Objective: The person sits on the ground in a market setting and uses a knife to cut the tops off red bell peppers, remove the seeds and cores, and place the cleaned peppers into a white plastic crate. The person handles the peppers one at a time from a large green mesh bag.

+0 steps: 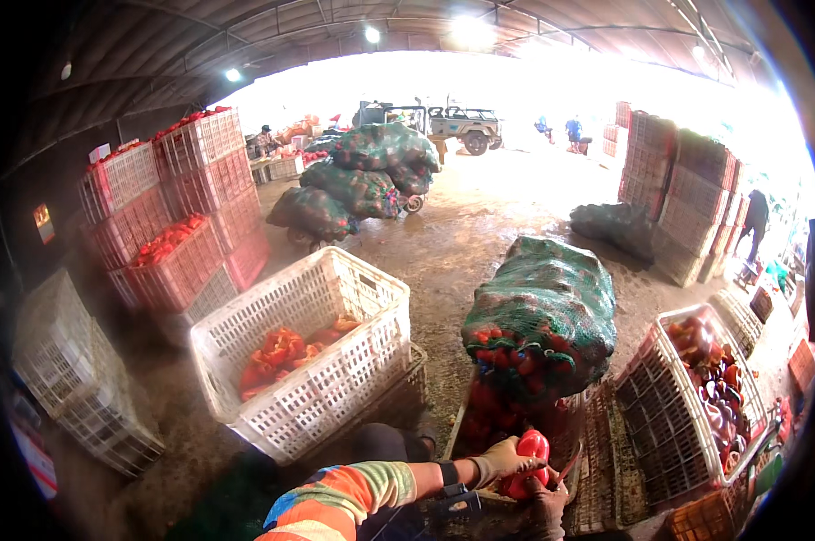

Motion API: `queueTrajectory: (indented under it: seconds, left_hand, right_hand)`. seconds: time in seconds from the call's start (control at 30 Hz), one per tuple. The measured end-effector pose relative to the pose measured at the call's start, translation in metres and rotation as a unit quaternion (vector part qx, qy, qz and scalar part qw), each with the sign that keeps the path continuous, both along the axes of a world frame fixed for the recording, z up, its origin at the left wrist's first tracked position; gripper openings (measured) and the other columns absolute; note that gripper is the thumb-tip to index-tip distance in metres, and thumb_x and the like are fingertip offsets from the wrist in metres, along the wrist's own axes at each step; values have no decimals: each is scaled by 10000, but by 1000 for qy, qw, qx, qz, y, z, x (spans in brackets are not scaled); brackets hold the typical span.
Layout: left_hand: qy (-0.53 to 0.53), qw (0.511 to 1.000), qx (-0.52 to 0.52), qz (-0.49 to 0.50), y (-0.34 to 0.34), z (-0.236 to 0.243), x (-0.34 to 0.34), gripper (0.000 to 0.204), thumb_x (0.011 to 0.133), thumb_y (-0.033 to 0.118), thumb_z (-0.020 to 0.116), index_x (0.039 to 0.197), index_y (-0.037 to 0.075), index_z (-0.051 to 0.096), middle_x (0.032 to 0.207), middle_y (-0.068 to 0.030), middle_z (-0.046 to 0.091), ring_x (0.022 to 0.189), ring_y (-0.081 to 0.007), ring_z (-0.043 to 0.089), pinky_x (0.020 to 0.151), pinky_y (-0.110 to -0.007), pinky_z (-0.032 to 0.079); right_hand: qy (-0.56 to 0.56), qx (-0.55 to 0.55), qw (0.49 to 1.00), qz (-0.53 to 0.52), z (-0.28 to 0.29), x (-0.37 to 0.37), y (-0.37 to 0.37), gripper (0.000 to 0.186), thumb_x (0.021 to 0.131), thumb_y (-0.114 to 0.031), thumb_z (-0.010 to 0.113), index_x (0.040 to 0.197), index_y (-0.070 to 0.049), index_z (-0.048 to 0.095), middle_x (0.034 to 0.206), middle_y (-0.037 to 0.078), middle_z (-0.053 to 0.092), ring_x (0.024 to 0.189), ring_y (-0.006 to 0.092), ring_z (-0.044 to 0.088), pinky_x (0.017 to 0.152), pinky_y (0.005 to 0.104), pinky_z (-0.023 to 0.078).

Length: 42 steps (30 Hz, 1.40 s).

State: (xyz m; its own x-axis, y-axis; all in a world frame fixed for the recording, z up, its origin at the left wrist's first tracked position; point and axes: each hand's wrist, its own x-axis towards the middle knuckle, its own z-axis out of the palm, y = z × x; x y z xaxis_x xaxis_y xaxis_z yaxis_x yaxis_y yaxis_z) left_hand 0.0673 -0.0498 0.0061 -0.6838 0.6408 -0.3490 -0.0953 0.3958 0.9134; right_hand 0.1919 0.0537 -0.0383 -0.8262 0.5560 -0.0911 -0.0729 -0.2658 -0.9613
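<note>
Low in front of me, my left hand [505, 461], in a pale glove, is closed around a red bell pepper [533, 444]. My right hand [548, 507], also gloved, is closed against the pepper's lower right side. A thin narrow piece sticks up beside its fingers; I cannot make out what it is. Beneath the hands is a crate [567, 431] with red peppers in shadow. A green mesh sack [543, 293] of red peppers lies over its far end, its mouth toward me.
A white crate [313, 397] with split red peppers stands left. At right, another crate [664, 442] holds pepper pieces. Stacked crates [211, 167] rise at far left, more [696, 194] at far right. Full mesh sacks [344, 191] sit on a cart; a vehicle [466, 126] stands behind.
</note>
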Motion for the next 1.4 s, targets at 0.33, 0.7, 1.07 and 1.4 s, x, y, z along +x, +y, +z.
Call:
queueTrajectory:
  seconds: [0.33, 0.7, 1.07, 1.4]
  left_hand:
    - [-219, 942, 254, -12, 1, -30, 0, 480, 774, 276, 734, 1145, 41, 539, 1061, -62, 601, 953, -152, 574, 844, -300, 470]
    - [-367, 875, 309, -57, 4, -14, -13, 465, 847, 356, 629, 1134, 8, 517, 1034, -95, 617, 891, -183, 620, 791, -317, 508]
    - [-329, 867, 324, 186, 32, -48, -55, 338, 815, 289, 684, 1006, 22, 606, 906, -80, 658, 785, -182, 641, 708, -316, 523]
    - [-215, 947, 220, 88, 42, -42, -46, 413, 816, 317, 683, 1077, 4, 618, 1011, -82, 645, 898, -142, 604, 784, -279, 489]
  right_hand:
    - [-37, 82, 995, 45, 29, -1, 19, 270, 764, -61, 678, 1021, -3, 617, 862, 37, 646, 768, 93, 585, 704, 251, 497]
    - [101, -269, 949, 129, 23, -31, 36, 266, 743, -37, 644, 987, 43, 575, 779, 71, 618, 607, 144, 579, 534, 262, 469]
    - [-113, 122, 976, 140, -4, -38, 41, 135, 855, -129, 568, 759, -46, 615, 644, -4, 544, 581, 71, 473, 513, 235, 393]
    - [-50, 284, 955, 68, 12, -25, 33, 156, 822, -179, 638, 872, -34, 610, 683, 54, 609, 556, 182, 534, 530, 305, 446]
